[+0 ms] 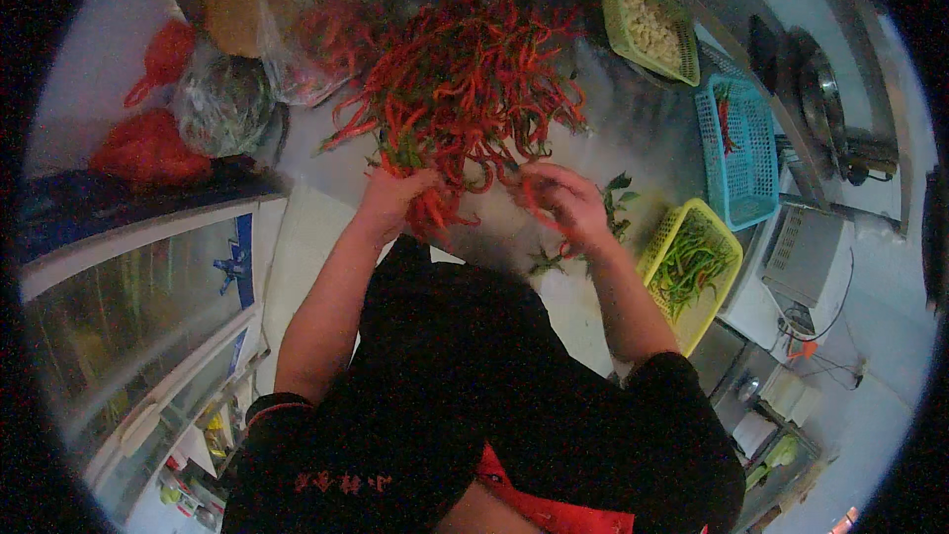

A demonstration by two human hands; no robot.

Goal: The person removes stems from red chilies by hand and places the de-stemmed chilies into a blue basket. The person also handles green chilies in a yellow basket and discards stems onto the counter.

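Note:
A large heap of long red chili peppers, some with green stems, lies on the metal worktop in front of me. My left hand is at the heap's near edge, closed around a bunch of red chilies that hangs out past the fingers. To the right, my right hand has its fingers bent around a curved red chili; motion blur softens the fingertips. Green leafy scraps lie near the worktop's front edge, below the right hand. More dark green leaves show just beyond the right wrist.
Right of me stand a yellow basket of green chilies, a blue basket with a few red chilies, and a light green basket of pale pieces. Plastic bags crowd the left back. A glass-doored cabinet stands at left.

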